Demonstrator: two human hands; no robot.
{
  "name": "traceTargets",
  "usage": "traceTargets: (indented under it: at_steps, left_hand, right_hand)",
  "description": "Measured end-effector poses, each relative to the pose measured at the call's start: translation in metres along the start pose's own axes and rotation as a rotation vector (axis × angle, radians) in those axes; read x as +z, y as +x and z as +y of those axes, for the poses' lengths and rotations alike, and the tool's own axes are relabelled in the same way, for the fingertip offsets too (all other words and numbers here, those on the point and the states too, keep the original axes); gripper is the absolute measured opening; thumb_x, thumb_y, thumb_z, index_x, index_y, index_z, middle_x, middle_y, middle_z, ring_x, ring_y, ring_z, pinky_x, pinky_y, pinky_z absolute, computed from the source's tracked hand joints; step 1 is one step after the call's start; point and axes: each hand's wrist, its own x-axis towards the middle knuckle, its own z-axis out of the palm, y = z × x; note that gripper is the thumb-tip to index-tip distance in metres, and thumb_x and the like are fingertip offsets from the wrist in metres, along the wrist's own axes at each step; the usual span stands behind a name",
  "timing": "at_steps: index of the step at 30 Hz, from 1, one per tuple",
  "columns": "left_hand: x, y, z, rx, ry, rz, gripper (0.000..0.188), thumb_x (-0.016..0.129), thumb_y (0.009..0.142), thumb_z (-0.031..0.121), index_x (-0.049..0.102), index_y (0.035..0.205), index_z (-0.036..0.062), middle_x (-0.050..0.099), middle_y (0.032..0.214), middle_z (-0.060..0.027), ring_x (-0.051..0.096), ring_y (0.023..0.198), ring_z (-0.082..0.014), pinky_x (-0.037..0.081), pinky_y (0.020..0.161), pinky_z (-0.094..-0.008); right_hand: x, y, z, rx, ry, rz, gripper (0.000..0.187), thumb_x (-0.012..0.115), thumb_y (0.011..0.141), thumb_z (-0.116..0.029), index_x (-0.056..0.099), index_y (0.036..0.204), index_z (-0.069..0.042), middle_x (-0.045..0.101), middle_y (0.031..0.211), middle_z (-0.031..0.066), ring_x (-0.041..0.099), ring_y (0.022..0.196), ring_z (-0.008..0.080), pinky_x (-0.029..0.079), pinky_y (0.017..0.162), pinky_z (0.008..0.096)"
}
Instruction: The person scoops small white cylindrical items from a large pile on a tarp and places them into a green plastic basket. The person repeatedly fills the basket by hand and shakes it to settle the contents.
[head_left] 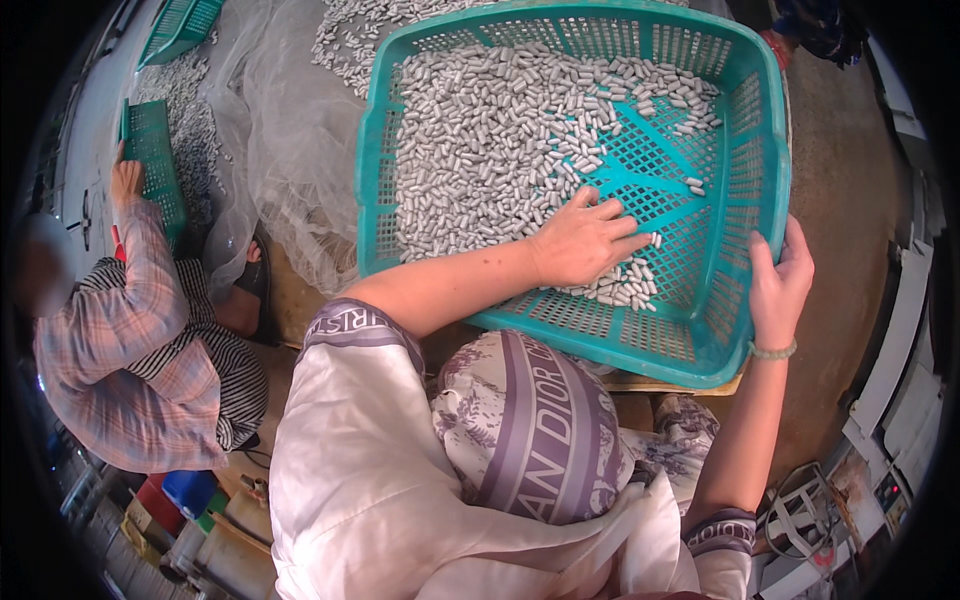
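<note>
A big green plastic basket (775,130) with latticed walls and floor sits tilted in front of me. Small grey-white capsule-shaped pieces (480,140) heap thickly over its left and far part, with a smaller cluster near the front wall. My left hand (590,240) is inside, palm down, fingers spread low over the floor at the heap's edge; I see nothing gripped in it. At the basket's right front side, my right hand (780,285) holds the outer wall, thumb against it, other fingers partly hidden. A beaded bracelet (773,351) circles that wrist.
More such pieces lie beyond the basket, near crumpled pale netting (290,140). On the left, a co-worker (130,320) in a plaid shirt touches another green basket (155,165). Another person's dark sleeve (815,30) shows at the far right. A metal frame (805,510) stands at lower right.
</note>
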Motion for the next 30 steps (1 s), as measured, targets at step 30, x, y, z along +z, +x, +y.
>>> traceTargets:
  at_steps: [30]
  left_hand:
    - [-0.006,-0.036,-0.053,0.169,-0.035,-0.266,0.053,0.049,0.085,0.052,0.037,0.135,0.0377,0.034,0.144,0.0007,0.024,0.137,-0.0210,0.012,0.107,-0.0598]
  right_hand:
    - [-0.004,0.003,0.012,0.022,-0.106,-0.026,0.032,0.055,0.082,-0.002,0.053,0.112,0.008,0.064,0.096,0.0119,0.059,0.086,0.0145,0.047,0.077,0.0277]
